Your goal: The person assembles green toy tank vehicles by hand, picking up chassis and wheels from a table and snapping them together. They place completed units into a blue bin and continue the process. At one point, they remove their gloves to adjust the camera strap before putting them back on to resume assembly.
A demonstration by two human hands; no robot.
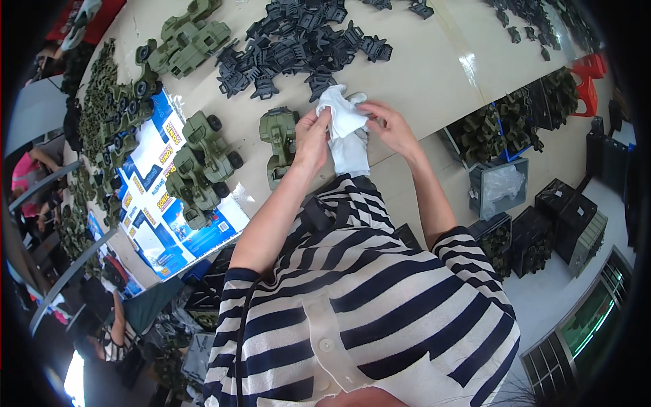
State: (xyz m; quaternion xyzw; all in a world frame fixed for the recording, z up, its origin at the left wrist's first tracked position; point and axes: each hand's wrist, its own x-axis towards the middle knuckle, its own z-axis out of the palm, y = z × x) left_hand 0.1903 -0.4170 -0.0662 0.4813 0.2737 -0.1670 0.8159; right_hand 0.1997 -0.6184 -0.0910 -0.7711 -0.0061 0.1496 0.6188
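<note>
A white cloth glove (pixel 344 117) is held up in front of me at the table's near edge. My left hand (pixel 313 141) pinches its left side between thumb and fingers. On the other side my right hand (pixel 393 130) has its bent fingers at the glove's edge, thumb and forefinger closed on the fabric. Just below hangs more white fabric (pixel 349 157), perhaps a second glove; how the two pieces join is hidden. Close to my left wrist stands a green toy vehicle (pixel 278 139) on the table.
Black plastic parts (pixel 291 47) lie heaped beyond my hands. Green toy vehicles (pixel 196 163) rest on a printed blue-and-white cardboard sheet (pixel 159 237) at the left. Grey crates (pixel 498 186) stand on the floor at the right, near a red stool (pixel 588 85). Other people work at the far left.
</note>
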